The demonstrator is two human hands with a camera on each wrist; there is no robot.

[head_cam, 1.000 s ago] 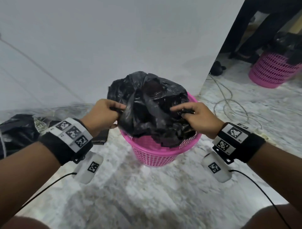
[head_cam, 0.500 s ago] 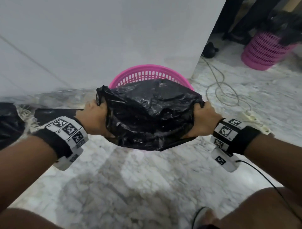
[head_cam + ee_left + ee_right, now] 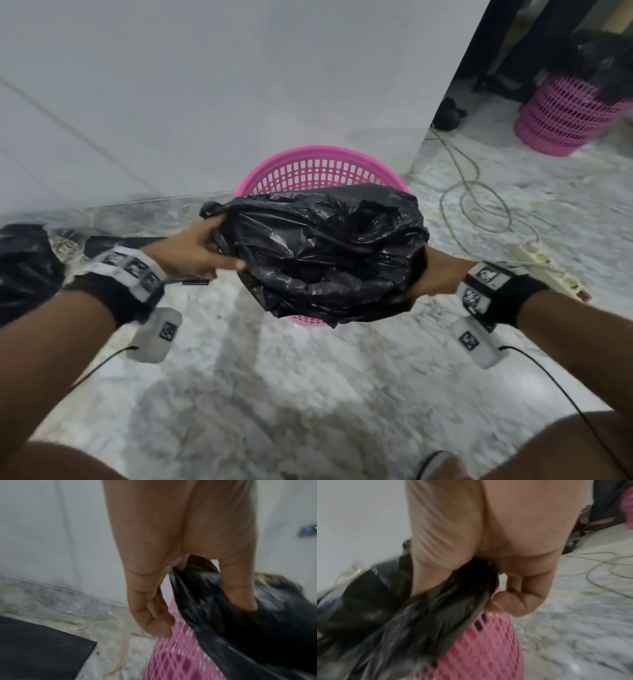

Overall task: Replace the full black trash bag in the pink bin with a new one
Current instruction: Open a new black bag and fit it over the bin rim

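A black trash bag (image 3: 325,250) is stretched wide between both hands, over the near side of the pink mesh bin (image 3: 322,168) standing on the marble floor by the white wall. My left hand (image 3: 195,248) grips the bag's left edge; in the left wrist view the plastic (image 3: 240,622) runs between thumb and curled fingers (image 3: 150,609), above the bin's wall (image 3: 180,662). My right hand (image 3: 442,274) grips the bag's right edge, its fingers hidden by plastic in the head view. In the right wrist view the bag (image 3: 402,608) is bunched in its grip, above the bin (image 3: 479,649).
Another black bag (image 3: 24,270) and clear plastic (image 3: 65,243) lie on the floor at left. A second pink bin (image 3: 565,116) with a black bag stands far right. Cables (image 3: 479,202) and a power strip (image 3: 548,270) lie right of the near bin.
A second ago the hands held the bag bunched above the bin. They have since pulled it wide apart and lower, across the bin's near rim.
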